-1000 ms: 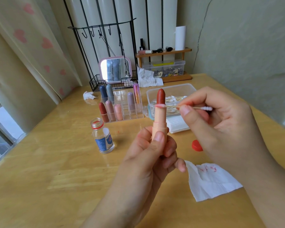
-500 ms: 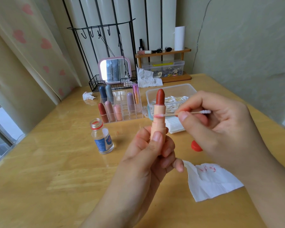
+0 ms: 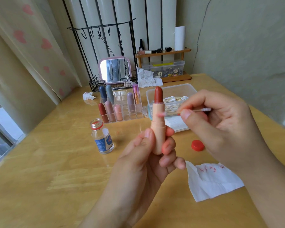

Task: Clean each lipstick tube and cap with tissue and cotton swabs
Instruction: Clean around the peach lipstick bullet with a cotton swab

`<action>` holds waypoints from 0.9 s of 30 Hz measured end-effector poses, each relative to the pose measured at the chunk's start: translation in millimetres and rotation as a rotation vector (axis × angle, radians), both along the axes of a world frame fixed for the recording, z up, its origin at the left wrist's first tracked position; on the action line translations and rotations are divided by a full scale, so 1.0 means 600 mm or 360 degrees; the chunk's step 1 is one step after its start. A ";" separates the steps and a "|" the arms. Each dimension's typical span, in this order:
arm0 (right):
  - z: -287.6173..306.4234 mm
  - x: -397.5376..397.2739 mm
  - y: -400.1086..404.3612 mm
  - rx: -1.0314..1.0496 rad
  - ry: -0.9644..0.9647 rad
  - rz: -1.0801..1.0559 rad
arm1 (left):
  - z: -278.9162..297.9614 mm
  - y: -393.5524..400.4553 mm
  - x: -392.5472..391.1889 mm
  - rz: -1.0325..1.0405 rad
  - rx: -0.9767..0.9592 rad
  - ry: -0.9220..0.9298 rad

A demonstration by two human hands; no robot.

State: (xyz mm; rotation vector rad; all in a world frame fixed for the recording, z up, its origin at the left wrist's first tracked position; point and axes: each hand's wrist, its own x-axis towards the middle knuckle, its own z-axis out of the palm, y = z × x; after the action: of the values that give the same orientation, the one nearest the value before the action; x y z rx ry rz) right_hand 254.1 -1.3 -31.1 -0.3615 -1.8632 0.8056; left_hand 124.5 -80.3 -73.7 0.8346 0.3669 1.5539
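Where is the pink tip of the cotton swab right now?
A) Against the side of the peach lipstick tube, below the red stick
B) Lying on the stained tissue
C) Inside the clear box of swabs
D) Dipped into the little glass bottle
A: the right hand pinches the cotton swab, and its pink tip lies against the peach lipstick tube, below the red stick, while the left hand holds the tube upright.

Left hand [image 3: 143, 155] raised mid-frame, forearm coming up from bottom edge, thumb up front, fingers curled round a lipstick tube [image 3: 158, 127] held upright. Right hand [image 3: 220, 127] enters from lower right, thumb and forefinger pinching a cotton swab [image 3: 187, 111] held roughly level, tip against the tube.
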 end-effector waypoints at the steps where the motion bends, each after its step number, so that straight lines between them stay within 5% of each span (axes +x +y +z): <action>1: 0.000 0.001 -0.001 -0.0008 -0.0031 0.0029 | 0.001 -0.001 0.000 -0.0024 0.0000 -0.0032; 27: -0.002 -0.004 0.004 -0.0019 0.0068 0.0051 | 0.009 -0.005 -0.004 -0.0189 -0.0039 -0.0157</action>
State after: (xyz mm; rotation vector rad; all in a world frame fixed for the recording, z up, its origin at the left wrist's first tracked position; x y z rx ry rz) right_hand 251.6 1.3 -32.0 -0.3205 -1.8292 0.8399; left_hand 122.2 -83.6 -68.4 0.7451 0.2597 1.4711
